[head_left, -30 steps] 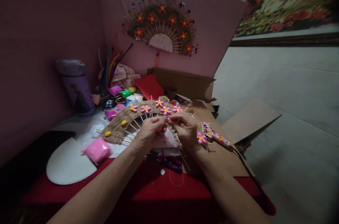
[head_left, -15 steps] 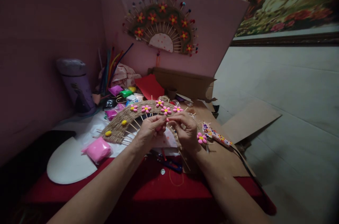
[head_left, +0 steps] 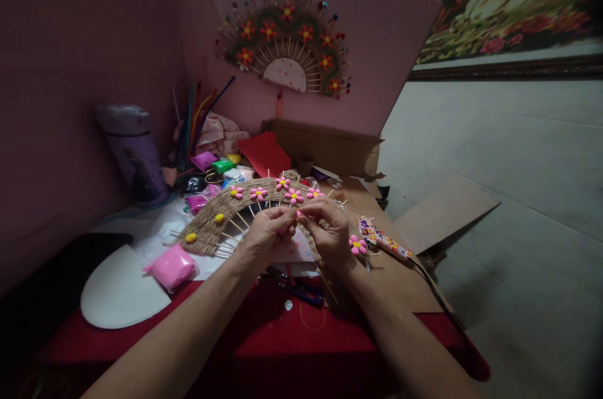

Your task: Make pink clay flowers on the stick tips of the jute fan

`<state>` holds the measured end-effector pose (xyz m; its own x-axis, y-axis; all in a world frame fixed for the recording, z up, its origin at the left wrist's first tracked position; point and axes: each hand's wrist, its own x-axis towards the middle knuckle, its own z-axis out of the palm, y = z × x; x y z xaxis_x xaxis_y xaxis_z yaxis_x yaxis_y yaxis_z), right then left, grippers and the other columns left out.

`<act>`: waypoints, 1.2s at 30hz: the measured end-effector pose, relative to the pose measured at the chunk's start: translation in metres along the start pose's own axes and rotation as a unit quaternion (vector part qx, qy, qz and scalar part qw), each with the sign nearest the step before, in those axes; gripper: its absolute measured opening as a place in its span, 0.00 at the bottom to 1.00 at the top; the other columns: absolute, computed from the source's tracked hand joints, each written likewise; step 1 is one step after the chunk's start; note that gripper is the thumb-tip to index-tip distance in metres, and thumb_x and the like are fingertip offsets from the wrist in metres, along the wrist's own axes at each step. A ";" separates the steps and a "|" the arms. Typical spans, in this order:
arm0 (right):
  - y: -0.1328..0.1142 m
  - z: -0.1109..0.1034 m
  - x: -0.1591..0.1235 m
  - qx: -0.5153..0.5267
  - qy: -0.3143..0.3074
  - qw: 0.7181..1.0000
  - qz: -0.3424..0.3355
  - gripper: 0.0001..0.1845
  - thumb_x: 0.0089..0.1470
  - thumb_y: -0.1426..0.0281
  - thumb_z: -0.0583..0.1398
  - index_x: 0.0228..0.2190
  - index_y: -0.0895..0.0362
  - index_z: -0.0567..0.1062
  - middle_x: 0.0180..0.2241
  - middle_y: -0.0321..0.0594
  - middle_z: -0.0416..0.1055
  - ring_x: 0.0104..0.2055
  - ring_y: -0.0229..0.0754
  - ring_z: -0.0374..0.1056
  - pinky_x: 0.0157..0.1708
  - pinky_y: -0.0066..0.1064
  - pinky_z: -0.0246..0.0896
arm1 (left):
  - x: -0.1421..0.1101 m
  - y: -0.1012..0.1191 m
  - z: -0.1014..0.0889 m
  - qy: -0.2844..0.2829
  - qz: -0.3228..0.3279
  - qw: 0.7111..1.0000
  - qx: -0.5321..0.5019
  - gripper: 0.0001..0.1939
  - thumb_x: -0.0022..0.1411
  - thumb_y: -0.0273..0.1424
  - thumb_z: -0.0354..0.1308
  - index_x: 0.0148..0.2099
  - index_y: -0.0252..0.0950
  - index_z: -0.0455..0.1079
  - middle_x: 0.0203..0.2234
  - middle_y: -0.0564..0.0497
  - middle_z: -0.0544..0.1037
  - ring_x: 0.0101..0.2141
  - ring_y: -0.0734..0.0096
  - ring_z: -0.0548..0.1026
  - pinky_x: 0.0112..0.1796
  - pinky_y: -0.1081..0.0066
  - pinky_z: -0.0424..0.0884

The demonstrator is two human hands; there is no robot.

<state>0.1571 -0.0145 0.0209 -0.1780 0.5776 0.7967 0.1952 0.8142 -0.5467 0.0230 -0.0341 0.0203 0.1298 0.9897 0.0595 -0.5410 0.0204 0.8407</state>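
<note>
Pinching small pink clay bit between fingertips, left hand and right hand meet over jute-wrapped fan at desk centre; petal-shaping step likely in hand; next placement calls for light, precise press beside pink clay flowers.

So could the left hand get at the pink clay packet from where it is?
Probably yes. The pink clay packet lies in the open on the table, left of the left hand, with only the jute fan's stick ends between them; the hand would first have to release its pinch.

Jute fan flat (pink flowers); unfinished
</note>
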 end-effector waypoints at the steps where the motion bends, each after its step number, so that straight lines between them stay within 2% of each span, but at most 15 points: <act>1: 0.000 0.000 0.000 0.004 -0.004 1.000 0.000 0.02 0.50 0.70 0.62 0.28 0.55 0.74 0.29 0.37 0.70 0.32 0.38 0.65 0.30 0.30 0.60 | 0.000 0.000 -0.001 0.003 0.008 1.000 -0.003 0.20 0.40 0.40 0.69 0.21 0.30 0.66 0.12 0.56 0.63 0.15 0.85 0.56 0.17 0.79 0.46; 3: 0.000 0.000 0.000 0.017 -0.004 1.000 0.007 0.02 0.51 0.70 0.62 0.28 0.55 0.74 0.28 0.36 0.70 0.31 0.37 0.65 0.31 0.31 0.60 | 0.001 -0.001 -0.001 0.008 0.019 1.000 -0.013 0.20 0.39 0.39 0.70 0.21 0.31 0.65 0.12 0.58 0.61 0.15 0.85 0.56 0.17 0.80 0.47; 7: 0.000 0.002 0.000 0.031 0.005 0.999 0.024 0.03 0.52 0.70 0.61 0.27 0.55 0.73 0.27 0.36 0.70 0.31 0.38 0.65 0.31 0.31 0.61 | 0.000 0.000 -0.001 0.012 -0.001 0.999 -0.030 0.20 0.41 0.41 0.69 0.23 0.30 0.67 0.13 0.58 0.61 0.16 0.84 0.59 0.17 0.81 0.50; 12: 0.002 0.003 -0.001 0.035 -0.008 0.999 0.029 0.02 0.50 0.70 0.62 0.30 0.55 0.74 0.29 0.36 0.70 0.30 0.37 0.65 0.29 0.29 0.61 | 0.000 0.000 -0.001 -0.004 0.001 1.000 -0.020 0.20 0.40 0.39 0.69 0.21 0.30 0.65 0.12 0.58 0.60 0.15 0.86 0.56 0.16 0.80 0.46; 17: 0.000 0.001 0.000 0.006 -0.003 1.000 -0.003 0.01 0.50 0.72 0.62 0.27 0.55 0.74 0.28 0.37 0.70 0.32 0.38 0.66 0.33 0.31 0.61 | 0.001 -0.001 -0.002 0.005 0.014 1.000 0.018 0.20 0.45 0.42 0.66 0.21 0.31 0.66 0.13 0.56 0.62 0.15 0.85 0.57 0.17 0.79 0.48; 21: 0.000 0.001 0.000 -0.006 -0.021 1.000 0.000 0.02 0.50 0.71 0.61 0.30 0.55 0.75 0.30 0.38 0.71 0.32 0.38 0.66 0.30 0.31 0.61 | 0.000 -0.001 -0.002 0.019 0.024 0.999 0.037 0.20 0.41 0.42 0.68 0.22 0.31 0.67 0.13 0.56 0.63 0.15 0.85 0.57 0.17 0.79 0.47; 26: 0.001 0.002 -0.001 -0.011 0.005 1.000 -0.004 0.01 0.50 0.71 0.62 0.28 0.55 0.74 0.28 0.37 0.70 0.32 0.38 0.65 0.31 0.31 0.61 | -0.002 0.001 0.000 0.024 0.005 0.999 0.031 0.21 0.42 0.44 0.67 0.22 0.31 0.66 0.13 0.56 0.63 0.14 0.85 0.56 0.16 0.79 0.46; 30: 0.000 0.001 -0.002 -0.016 -0.016 1.000 -0.001 0.02 0.51 0.71 0.62 0.30 0.55 0.74 0.31 0.38 0.71 0.33 0.39 0.66 0.32 0.32 0.61 | -0.001 0.001 -0.001 0.024 0.018 0.999 0.035 0.19 0.41 0.41 0.68 0.23 0.31 0.68 0.13 0.57 0.64 0.14 0.85 0.56 0.17 0.79 0.47; 36: 0.000 0.002 -0.001 -0.019 0.005 1.000 -0.003 0.03 0.52 0.71 0.60 0.27 0.55 0.73 0.28 0.37 0.70 0.32 0.38 0.65 0.33 0.32 0.61 | -0.001 0.000 -0.001 0.009 0.011 1.000 -0.006 0.17 0.45 0.39 0.67 0.22 0.31 0.67 0.12 0.57 0.61 0.15 0.85 0.57 0.17 0.79 0.48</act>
<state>0.1554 -0.0150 0.0194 -0.1701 0.5716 0.8027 0.2312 0.8150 -0.5313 0.0224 -0.0348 0.0195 0.1029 0.9923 0.0691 -0.5543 -0.0005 0.8323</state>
